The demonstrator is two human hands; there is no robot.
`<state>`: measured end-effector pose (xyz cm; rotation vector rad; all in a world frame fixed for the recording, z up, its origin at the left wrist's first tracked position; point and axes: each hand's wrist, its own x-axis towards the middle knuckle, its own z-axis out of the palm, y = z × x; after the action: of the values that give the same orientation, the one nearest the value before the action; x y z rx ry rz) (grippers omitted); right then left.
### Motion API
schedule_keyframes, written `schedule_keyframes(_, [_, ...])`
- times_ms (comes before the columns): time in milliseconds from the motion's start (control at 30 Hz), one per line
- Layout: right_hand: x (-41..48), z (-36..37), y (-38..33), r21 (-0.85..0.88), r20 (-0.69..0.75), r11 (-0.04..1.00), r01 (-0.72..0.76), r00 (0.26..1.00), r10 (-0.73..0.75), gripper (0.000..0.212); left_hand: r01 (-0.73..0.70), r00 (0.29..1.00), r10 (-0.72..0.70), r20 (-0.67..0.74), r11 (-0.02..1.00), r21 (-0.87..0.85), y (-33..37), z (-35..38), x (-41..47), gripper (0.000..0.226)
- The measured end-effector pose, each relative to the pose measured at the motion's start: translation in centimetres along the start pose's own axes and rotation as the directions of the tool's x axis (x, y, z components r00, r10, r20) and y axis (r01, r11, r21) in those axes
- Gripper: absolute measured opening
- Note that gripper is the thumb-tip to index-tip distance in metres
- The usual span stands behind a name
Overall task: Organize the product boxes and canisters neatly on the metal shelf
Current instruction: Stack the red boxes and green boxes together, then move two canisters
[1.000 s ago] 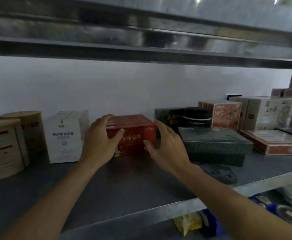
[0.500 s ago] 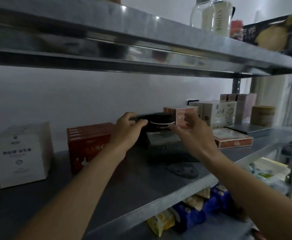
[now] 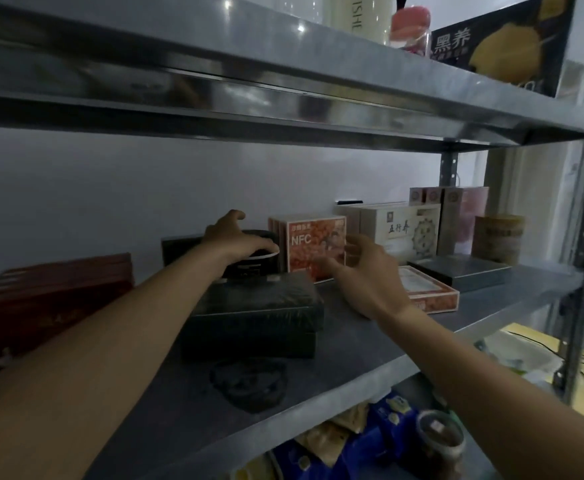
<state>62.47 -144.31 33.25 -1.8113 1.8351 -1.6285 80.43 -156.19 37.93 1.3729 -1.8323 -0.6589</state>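
head view: my left hand (image 3: 235, 237) sits on top of the black canister (image 3: 261, 263), with my fingers curled over its lid, so i am holding it. my right hand (image 3: 366, 275) is loose and spread out and holds nothing. it hangs in front of the nfc box (image 3: 313, 244), and i cannot tell if it touches the box. the black canister stands at the back of the metal shelf (image 3: 353, 344), just behind the dark green box (image 3: 256, 306) and right beside the nfc box. a second ago both my hands were on the red box (image 3: 48, 292). now that box stands alone on my left, near the wall, so i think i am done with it. my hands have moved to the right, to the next thing. i think the canister is what i tidy now, maybe by lifting it or turning it. past the nfc box are a white box (image 3: 401, 230), a flat red box (image 3: 429, 292) and a round tan canister (image 3: 498, 237). those wait for me, so there is much left to do.
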Motion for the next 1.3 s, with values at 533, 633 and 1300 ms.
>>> schedule_keyframes(533, [5.7,-0.1,6.1,0.053,0.124,0.997,-0.05,0.991,0.043,0.045,0.119,0.972,-0.085,-0.217,0.982,0.145,-1.2,4.7,4.4,0.107])
schedule_keyframes(633, [5.7,-0.3,6.2,0.048,0.127,0.997,-0.053,0.991,0.047,0.049,0.072,0.958,-0.033,-0.284,0.989,0.128,-0.4,4.4,4.2,0.107])
schedule_keyframes(1300, [4.7,-13.5,10.8,0.01,-0.26,0.972,-0.237,0.938,0.231,0.052,-0.327,0.926,0.256,-0.278,0.911,-0.252,11.7,12.3,-1.7,0.094])
